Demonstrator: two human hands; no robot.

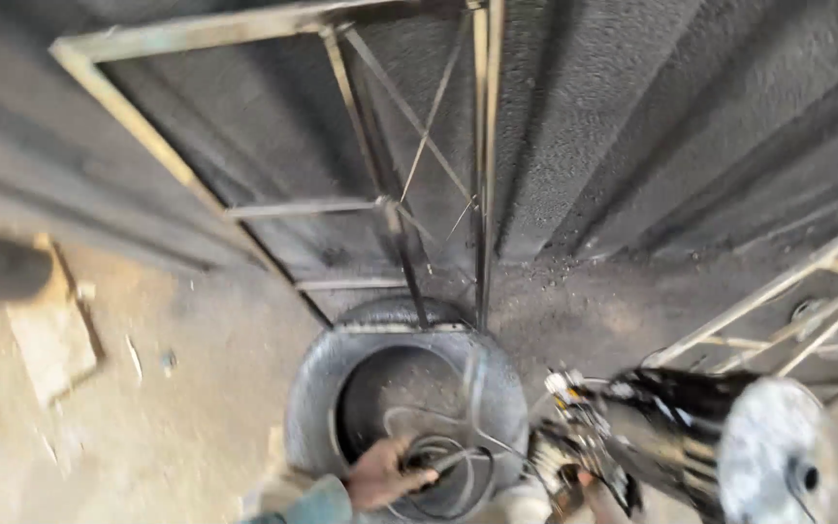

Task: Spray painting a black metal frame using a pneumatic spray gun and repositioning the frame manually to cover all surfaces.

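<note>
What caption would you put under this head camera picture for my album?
A left hand grips looped cable inside a tyre while a power tool hangs beside a metal frame.

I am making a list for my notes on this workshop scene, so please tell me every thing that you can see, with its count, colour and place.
Old rubber tyre: one, grey-black, lying flat on the ground, bottom centre.
Thin metal frame of welded bars: one, pale rusty metal, leaning on the wall, top centre.
Ribbed metal sheet wall: one, dark grey, across the top.
Second metal bar frame: one, pale, right edge.
Coil of dark wire or cable: one, black, inside the tyre.
Power tool with round disc: one, black with pale disc, bottom right, blurred.
Flat stone slab: one, tan, left on the dirt floor.
Left hand: one, gripping the coil, grey-green sleeve.
Right hand: barely visible, by the tool.
</note>
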